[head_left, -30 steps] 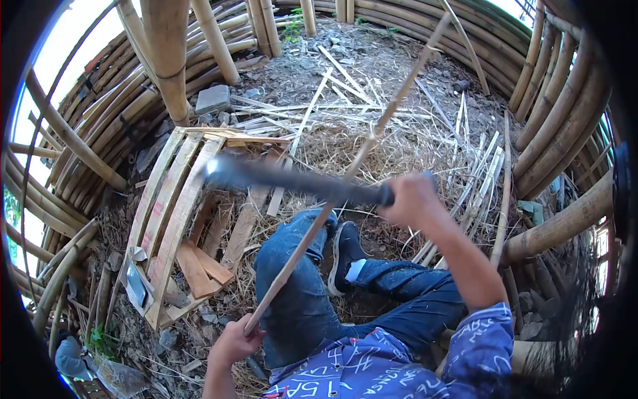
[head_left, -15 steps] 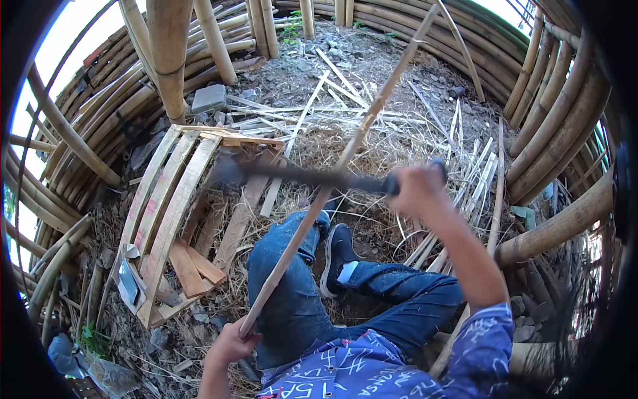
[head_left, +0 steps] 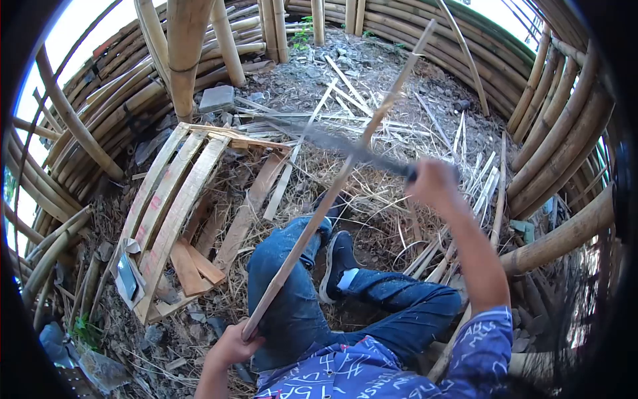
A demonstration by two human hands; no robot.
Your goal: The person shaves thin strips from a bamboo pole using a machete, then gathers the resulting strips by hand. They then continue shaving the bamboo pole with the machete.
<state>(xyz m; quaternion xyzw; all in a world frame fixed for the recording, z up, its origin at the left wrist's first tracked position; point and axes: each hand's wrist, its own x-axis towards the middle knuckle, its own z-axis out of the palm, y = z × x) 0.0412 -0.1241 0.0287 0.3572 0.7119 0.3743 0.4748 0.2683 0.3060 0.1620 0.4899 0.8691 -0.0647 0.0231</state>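
My left hand (head_left: 237, 344) is closed round the lower end of a long, thin bamboo pole (head_left: 307, 237). The pole slants up and away to the right, passing over my bent knee. Held in my right hand (head_left: 433, 186) is a dark machete (head_left: 379, 161) with a black handle; its blade is smeared by motion and points left. In this view the blade overlaps the pole at about its middle. Beneath both lie my jeans-clad legs (head_left: 292, 292) and a dark shoe (head_left: 341, 263).
A wooden pallet (head_left: 174, 211) leans at the left, with a phone (head_left: 126, 278) on its lower end. Split bamboo strips (head_left: 332, 120) and dry shavings litter the stony ground. Stacked bamboo poles (head_left: 425, 33) and upright bamboo posts (head_left: 183, 60) enclose the area.
My right hand has shifted slightly right, and the machete blade has swung from nearly level to pointing up and left. My left hand keeps its grip on the pole.
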